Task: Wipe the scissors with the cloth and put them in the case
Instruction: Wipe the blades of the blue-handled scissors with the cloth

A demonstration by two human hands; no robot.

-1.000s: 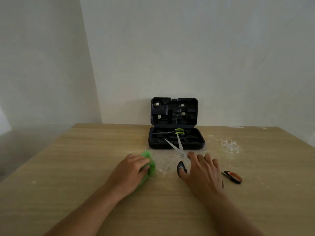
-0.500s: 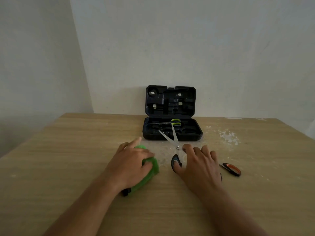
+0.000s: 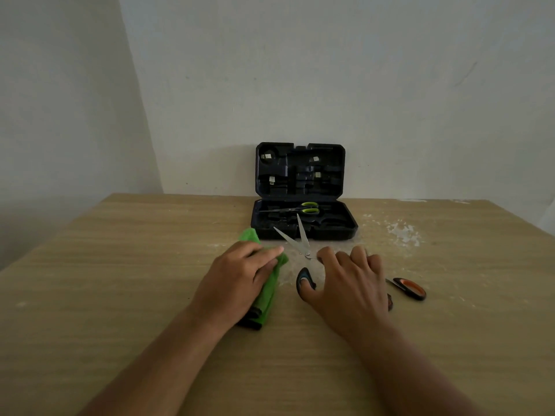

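A pair of scissors (image 3: 295, 240) lies on the wooden table with its steel blades spread apart, tips toward the case. My right hand (image 3: 350, 282) rests over its dark handles, thumb through one black-and-blue loop (image 3: 301, 280). My left hand (image 3: 240, 279) presses on a folded green cloth (image 3: 265, 291) just left of the blades. The black case (image 3: 303, 223) stands open behind them, lid upright against the wall. A second pair of scissors with green handles (image 3: 301, 208) lies inside its tray.
Another pair of scissors with black-and-orange handles (image 3: 410, 289) lies to the right of my right hand. White crumbs or dust (image 3: 401, 232) are scattered on the table right of the case. Walls stand close behind and to the left.
My left hand has slid over the green cloth and now grips it flat on the table. My right hand stays on the scissors' handles. The camera has tilted slightly.
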